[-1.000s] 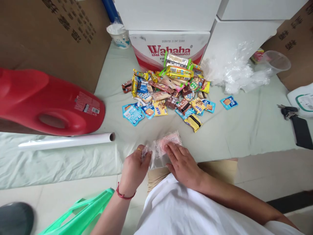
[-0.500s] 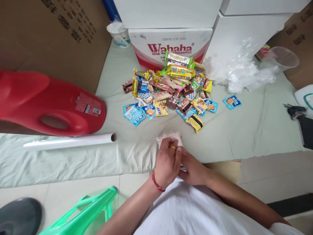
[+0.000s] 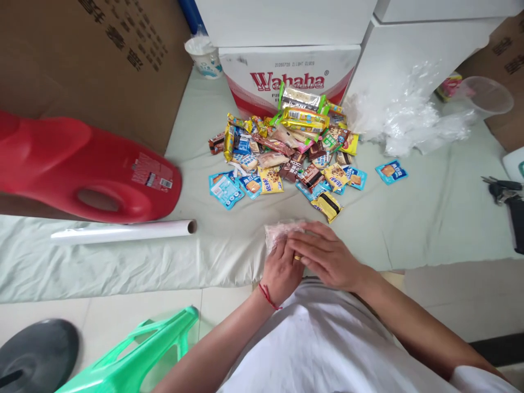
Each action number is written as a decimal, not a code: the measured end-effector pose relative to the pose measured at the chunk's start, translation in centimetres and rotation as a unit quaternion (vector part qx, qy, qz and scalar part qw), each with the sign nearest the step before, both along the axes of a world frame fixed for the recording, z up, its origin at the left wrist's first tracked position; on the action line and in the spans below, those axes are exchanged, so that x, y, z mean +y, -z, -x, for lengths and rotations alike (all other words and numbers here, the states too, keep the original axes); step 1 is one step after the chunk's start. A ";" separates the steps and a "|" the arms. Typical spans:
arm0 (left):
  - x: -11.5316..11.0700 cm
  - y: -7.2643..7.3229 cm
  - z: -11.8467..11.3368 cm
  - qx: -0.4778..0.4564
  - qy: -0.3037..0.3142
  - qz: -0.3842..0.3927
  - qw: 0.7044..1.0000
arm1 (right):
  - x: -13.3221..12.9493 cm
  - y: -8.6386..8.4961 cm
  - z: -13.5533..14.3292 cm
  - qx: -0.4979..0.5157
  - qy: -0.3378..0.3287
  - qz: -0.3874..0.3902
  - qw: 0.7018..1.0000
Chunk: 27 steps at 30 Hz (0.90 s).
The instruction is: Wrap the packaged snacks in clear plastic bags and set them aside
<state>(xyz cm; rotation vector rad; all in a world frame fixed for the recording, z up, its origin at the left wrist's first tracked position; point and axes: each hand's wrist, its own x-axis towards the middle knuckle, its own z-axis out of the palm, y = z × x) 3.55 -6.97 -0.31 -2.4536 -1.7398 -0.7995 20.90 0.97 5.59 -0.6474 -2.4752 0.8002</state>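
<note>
A small pinkish packet in clear, crinkled plastic (image 3: 273, 231) lies at the table's front edge. My left hand (image 3: 283, 273), with a red string bracelet at the wrist, rests on it with fingers stretched forward. My right hand (image 3: 329, 259) lies flat across the left fingers and the packet's right part, fingers extended. Part of the packet is hidden under both hands. Just beyond them is a heap of small wrapped snacks (image 3: 289, 150); a yellow biscuit packet (image 3: 326, 206) is the nearest of these.
On the left are a red jug (image 3: 94, 169) and a white film roll (image 3: 123, 233). A Wahaha carton (image 3: 289, 65) stands behind the snacks. Crumpled clear plastic (image 3: 403, 123), a blue snack packet (image 3: 392, 171) and keys (image 3: 501, 191) are on the right. A green stool (image 3: 143, 349) stands below.
My right hand has come up from beside the packet and now lies flat over it and the left fingers. My left fingers have straightened from a bent, pinching pose.
</note>
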 end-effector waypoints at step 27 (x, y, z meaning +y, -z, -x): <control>3.9 -3.3 4.4 -0.061 0.003 0.089 0.994 | -0.3 2.3 -4.4 0.160 0.165 0.317 0.920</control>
